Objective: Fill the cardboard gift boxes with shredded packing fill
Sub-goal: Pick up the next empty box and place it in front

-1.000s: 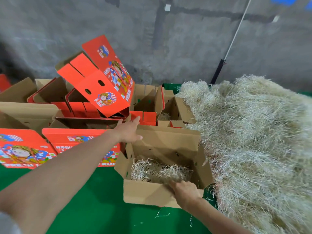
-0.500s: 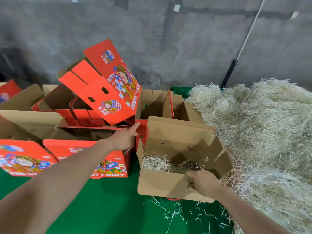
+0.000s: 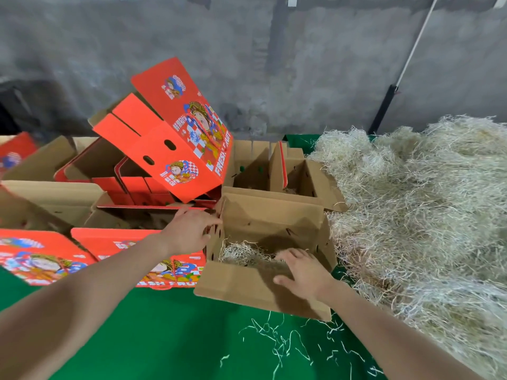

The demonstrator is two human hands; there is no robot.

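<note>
An open brown cardboard box (image 3: 255,293) stands on the green table, with a thin layer of pale shredded fill (image 3: 241,253) in its bottom. My right hand (image 3: 304,272) lies flat on the box's front flap, fingers reaching over the rim toward the fill. My left hand (image 3: 189,231) is stretched out against the box's left wall, fingers fairly straight. A large heap of shredded fill (image 3: 417,215) covers the table to the right of the box.
Red printed gift boxes (image 3: 175,149) are stacked and tilted behind and to the left, and others (image 3: 41,259) lie flat near my left arm. More open brown boxes (image 3: 299,176) stand behind. Loose strands (image 3: 282,341) litter the green cloth (image 3: 164,338). A grey wall rises behind.
The open box has slid left, away from the heap. My right hand went from gripping the front flap to lying flat on it. My left hand moved to the box's left wall.
</note>
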